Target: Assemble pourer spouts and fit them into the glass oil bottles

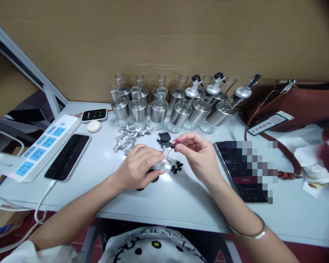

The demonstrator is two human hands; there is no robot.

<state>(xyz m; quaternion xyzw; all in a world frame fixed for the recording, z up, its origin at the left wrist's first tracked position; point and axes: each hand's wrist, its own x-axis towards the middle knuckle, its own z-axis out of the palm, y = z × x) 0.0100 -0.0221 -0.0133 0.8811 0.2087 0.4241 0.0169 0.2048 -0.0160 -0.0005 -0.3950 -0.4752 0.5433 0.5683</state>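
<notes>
My left hand [141,166] is closed on a silver bottle pourer [167,160], held above the table with its spout tilted up and to the right. At the spout tip, my right hand [199,157] pinches a small black piece [173,145], partly covered by the fingertips. Loose silver pourers [126,140] lie in a pile behind my left hand. Several black lever-like parts [163,138] rest in a row beyond the held pourer. Small black stoppers [177,168] are clustered just below my right hand. Black round parts [154,176] show partly under my left hand.
Glass bottles with metal sleeves [159,109] stand in rows along the cardboard wall; 3 carry pourers. At left are a power strip [48,146], a phone [68,157] and a white round case [94,126]. A tablet [241,175] and a brown bag [298,106] lie right.
</notes>
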